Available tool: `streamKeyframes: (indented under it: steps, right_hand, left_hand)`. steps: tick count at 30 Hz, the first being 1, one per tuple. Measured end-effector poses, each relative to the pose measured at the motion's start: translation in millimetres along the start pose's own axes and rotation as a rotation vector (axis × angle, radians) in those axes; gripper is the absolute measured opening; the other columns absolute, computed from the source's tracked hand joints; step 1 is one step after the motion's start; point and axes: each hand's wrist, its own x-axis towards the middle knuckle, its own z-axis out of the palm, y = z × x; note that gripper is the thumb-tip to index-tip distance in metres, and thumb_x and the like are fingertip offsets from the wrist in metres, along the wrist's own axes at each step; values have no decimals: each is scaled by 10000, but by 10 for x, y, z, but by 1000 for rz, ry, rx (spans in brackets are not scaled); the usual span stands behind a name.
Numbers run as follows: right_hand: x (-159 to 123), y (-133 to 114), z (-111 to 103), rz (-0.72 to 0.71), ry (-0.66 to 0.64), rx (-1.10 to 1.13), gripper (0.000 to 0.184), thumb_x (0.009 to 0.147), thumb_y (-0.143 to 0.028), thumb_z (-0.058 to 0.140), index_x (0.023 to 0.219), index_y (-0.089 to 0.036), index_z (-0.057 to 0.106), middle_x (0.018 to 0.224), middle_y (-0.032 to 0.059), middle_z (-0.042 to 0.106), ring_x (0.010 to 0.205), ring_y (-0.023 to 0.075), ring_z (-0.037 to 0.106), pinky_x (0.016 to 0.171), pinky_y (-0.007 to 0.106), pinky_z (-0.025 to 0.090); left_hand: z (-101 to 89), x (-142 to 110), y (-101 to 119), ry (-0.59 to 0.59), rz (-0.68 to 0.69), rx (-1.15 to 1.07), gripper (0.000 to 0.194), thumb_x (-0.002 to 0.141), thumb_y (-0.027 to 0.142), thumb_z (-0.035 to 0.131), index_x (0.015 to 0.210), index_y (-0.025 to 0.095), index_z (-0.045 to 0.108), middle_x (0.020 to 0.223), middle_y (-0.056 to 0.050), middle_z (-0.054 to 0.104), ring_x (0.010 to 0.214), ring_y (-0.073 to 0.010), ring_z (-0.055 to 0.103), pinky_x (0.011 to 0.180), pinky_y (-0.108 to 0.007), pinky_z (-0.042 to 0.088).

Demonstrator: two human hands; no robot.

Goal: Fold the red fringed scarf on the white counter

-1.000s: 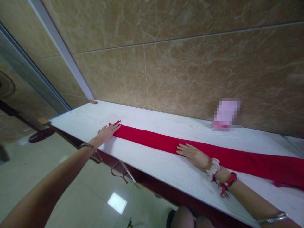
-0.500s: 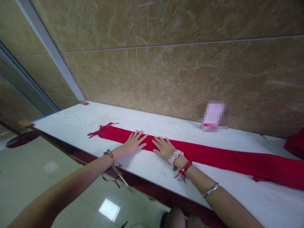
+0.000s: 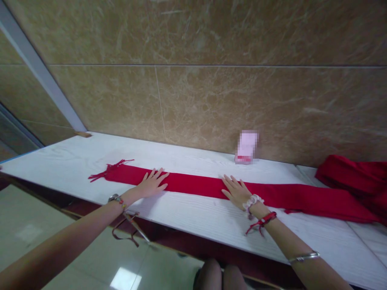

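Note:
A long red scarf [image 3: 193, 185], folded into a narrow strip, lies along the white table [image 3: 187, 213]. Its fringed end points left, and its other end runs toward a red heap on the right. My left hand [image 3: 152, 183] rests flat on the strip, fingers spread, a short way in from the fringe. Farther right, my right hand [image 3: 237, 191] also lies flat on the scarf with its fingers apart. Between the two hands the cloth looks smooth and flat.
Bunched red cloth [image 3: 350, 173] is piled at the table's right end. A blurred pink object [image 3: 248, 147] stands at the back against the brown tiled wall [image 3: 205, 100]. A strap [image 3: 125, 237] hangs below the front edge.
My right hand has slid right along the scarf, widening the gap from my left hand. The view has turned right, showing more of the red heap.

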Motion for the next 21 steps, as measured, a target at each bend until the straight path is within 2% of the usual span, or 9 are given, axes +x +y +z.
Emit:
streamKeyframes:
  steps: [3,5,8,10,12,14,18,21]
  right_hand:
    - [-199,369,-5,193,-18,-42,516,877,-392,282,1330,-146,304,1417,98,195,1281,287,166,995,526,204]
    - [-255,417,-36,241,-8,-48,520,879,-393,276,1333,-140,297,1425,101,168,1287,289,138,994,527,199]
    - [-259,288,-65,175,3,-4,515,882,-389,250,1345,-166,267,1425,82,174,1290,270,136,987,531,210]
    - [-273,234,-51,103,-2,32,504,881,-382,244,1347,-191,261,1414,75,216,1284,259,174,982,535,220]
    - [-341,313,-19,79,1,29,492,879,-363,249,1342,-198,272,1402,80,251,1271,262,215,972,540,234]
    - [-471,536,7,102,11,-26,484,877,-344,262,1332,-186,296,1389,97,277,1256,278,250,958,548,250]
    - [-818,1200,14,144,24,-186,458,862,-330,302,1291,-187,379,1334,114,381,1227,279,312,964,525,248]
    - [-1089,1708,27,244,57,-204,452,852,-334,308,1276,-210,404,1338,105,380,1230,284,307,945,522,281]
  left_hand:
    - [-161,54,287,28,-41,47,508,850,396,347,1298,157,373,1411,-150,180,1268,-379,129,972,-544,170]
    - [-232,124,582,127,18,51,511,860,398,338,1301,141,364,1412,-154,173,1278,-356,120,982,-528,168]
    - [-200,237,1020,216,234,-9,519,872,411,328,1341,194,278,1423,-112,161,1294,-298,111,994,-489,182]
    - [-102,293,1194,234,373,-35,482,878,402,318,1332,244,289,1419,-73,197,1293,-270,143,1000,-466,185]
    - [5,328,1241,246,439,-38,453,882,394,302,1315,262,323,1407,-51,241,1285,-256,180,1006,-444,181]
    - [74,344,1206,252,445,-29,449,882,394,287,1310,268,334,1403,-43,253,1280,-254,194,1007,-435,176]
    - [71,337,1137,225,434,-17,458,875,394,286,1316,275,322,1409,-35,238,1284,-250,181,1006,-431,169]
    - [38,324,1149,193,422,-26,459,870,391,291,1310,269,336,1409,-35,235,1287,-246,173,1007,-429,167]
